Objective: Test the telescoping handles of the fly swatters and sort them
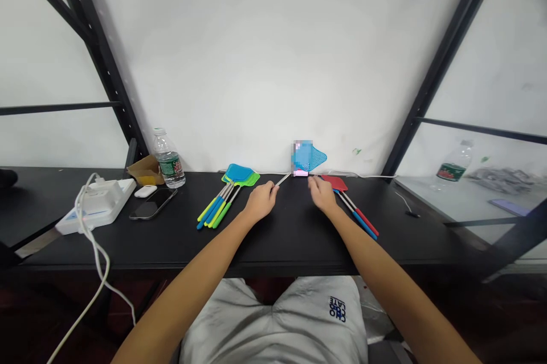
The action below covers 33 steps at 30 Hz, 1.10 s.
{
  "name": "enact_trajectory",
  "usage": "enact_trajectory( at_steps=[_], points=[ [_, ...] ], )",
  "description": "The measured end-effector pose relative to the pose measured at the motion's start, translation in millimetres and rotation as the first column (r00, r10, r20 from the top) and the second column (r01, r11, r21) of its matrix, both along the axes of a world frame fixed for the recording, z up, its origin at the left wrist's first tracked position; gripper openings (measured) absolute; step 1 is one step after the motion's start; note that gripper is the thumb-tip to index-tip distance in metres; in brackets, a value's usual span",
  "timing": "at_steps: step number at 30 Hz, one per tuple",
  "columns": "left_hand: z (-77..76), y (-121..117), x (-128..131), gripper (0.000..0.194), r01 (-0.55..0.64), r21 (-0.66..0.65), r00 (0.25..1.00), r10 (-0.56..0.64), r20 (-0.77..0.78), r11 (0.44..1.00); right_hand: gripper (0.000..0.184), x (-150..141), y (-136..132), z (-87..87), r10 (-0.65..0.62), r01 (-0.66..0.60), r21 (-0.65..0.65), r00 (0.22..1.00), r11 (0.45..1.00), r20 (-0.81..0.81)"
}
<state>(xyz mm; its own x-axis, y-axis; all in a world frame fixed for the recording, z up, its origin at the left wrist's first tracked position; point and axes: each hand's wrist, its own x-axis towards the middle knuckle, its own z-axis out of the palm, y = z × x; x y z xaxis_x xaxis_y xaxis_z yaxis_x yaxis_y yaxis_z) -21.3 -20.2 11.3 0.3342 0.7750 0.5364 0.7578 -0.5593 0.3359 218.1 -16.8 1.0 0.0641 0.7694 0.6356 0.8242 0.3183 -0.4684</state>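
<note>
My left hand point(260, 203) is closed around the handle of a blue fly swatter point(318, 158). Its thin metal rod slants up to the right, and the mesh head is raised near the wall. To the right, my right hand point(322, 195) has its fingers curled together below that head; what they hold, if anything, is hidden. Just beside it lie a red fly swatter point(337, 183) and a blue-handled one point(364, 226). Left of my left hand is a pile of several fly swatters point(222, 204) with blue, green and yellow handles.
An upright pixelated object point(301, 170) stands by the wall behind the raised swatter. At left are a water bottle point(170, 163), a cardboard box point(143, 169), a white case point(146, 191), a phone point(154, 204) and a power strip point(115, 210) with cables. Black posts flank the black table point(282, 244).
</note>
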Motion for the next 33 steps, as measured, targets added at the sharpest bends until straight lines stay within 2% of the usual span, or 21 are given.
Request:
enact_trajectory(
  at_steps=[3, 7, 10, 14, 20, 26, 33],
  points=[
    [-2.4, -3.5, 3.2, 0.028, 0.111, 0.020, 0.993, -0.111, 0.025, 0.994, 0.046, -19.2, -6.6, -0.4, 0.198, -0.192, -0.103, 0.979, 0.976, 0.056],
    [-5.4, -11.0, 9.5, 0.029, 0.261, -0.005, 0.965, -0.261, -0.005, 0.965, 0.049, -31.6, -10.9, -1.6, 0.302, -0.299, -0.084, 0.953, 0.951, 0.025],
    [-6.0, -13.6, 12.3, 0.030, 0.291, -0.043, 0.957, -0.291, -0.006, 0.956, 0.053, -31.1, -9.8, -2.1, 0.254, -0.256, -0.070, 0.967, 0.964, -0.036],
    [-5.8, -12.5, 12.3, 0.031, 0.246, -0.083, 0.969, -0.248, -0.004, 0.966, 0.057, -28.9, -5.8, -2.5, 0.154, -0.171, -0.134, 0.979, 0.976, -0.133],
    [-7.0, -10.8, 12.2, 0.033, 0.235, -0.091, 0.971, -0.237, -0.012, 0.968, 0.057, -28.7, -0.6, -5.3, 0.134, -0.163, -0.101, 0.959, 0.981, -0.248],
    [-6.2, -11.3, 11.7, 0.033, 0.250, -0.114, 0.968, -0.253, -0.005, 0.961, 0.056, -20.9, 2.9, -4.4, 0.100, -0.123, -0.063, 0.951, 0.990, -0.291],
    [-5.3, -11.1, 10.6, 0.033, 0.248, -0.122, 0.968, -0.251, -0.011, 0.961, 0.057, -7.3, 2.7, 0.7, -0.012, -0.002, -0.045, 0.953, 0.999, -0.303]
  ],
)
